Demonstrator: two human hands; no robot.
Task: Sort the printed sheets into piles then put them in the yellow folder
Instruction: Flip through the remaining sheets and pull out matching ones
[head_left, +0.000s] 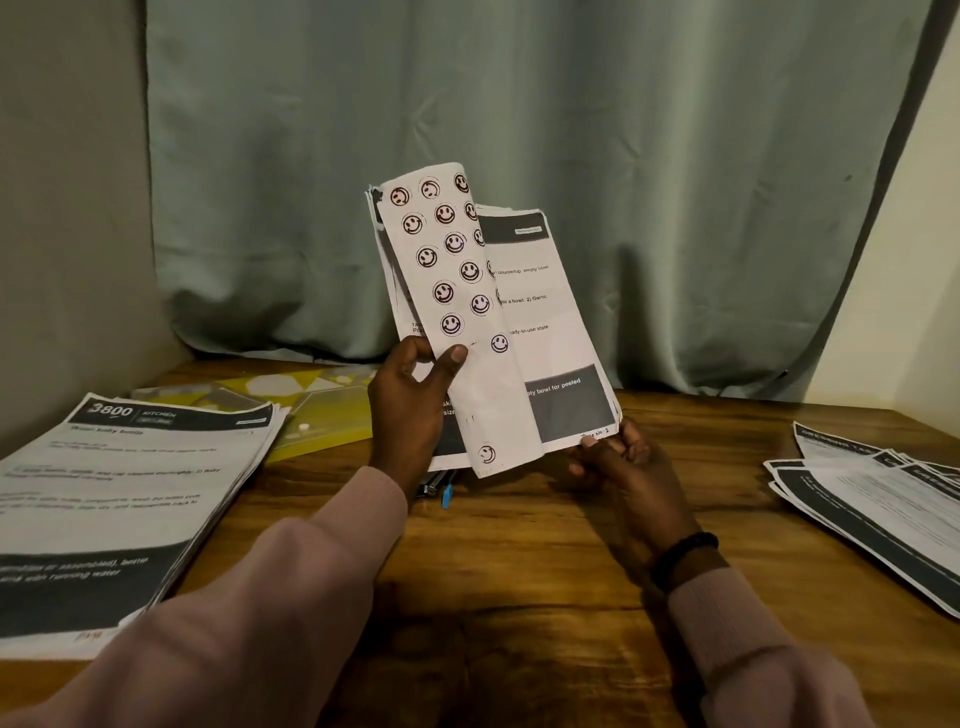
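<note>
Sorting is under way, I judge: the right hand (621, 457) pinches the lower corner of a held stack of sheets (550, 332) above the surface (519, 571), while the left hand (415, 405) grips the smiley-face sheet (457, 291) curling off its front. One sorted pile (119, 499) lies at the left edge, another pile (878, 493) at the right. Next that front sheet needs its own pile. The yellow folder (322, 415) lies beyond the left hand, toward the back-left corner.

White smiley-patterned sheet (457, 312), yellow folder (332, 415), grey-green curtain (519, 130), brown wooden table (519, 571).
</note>
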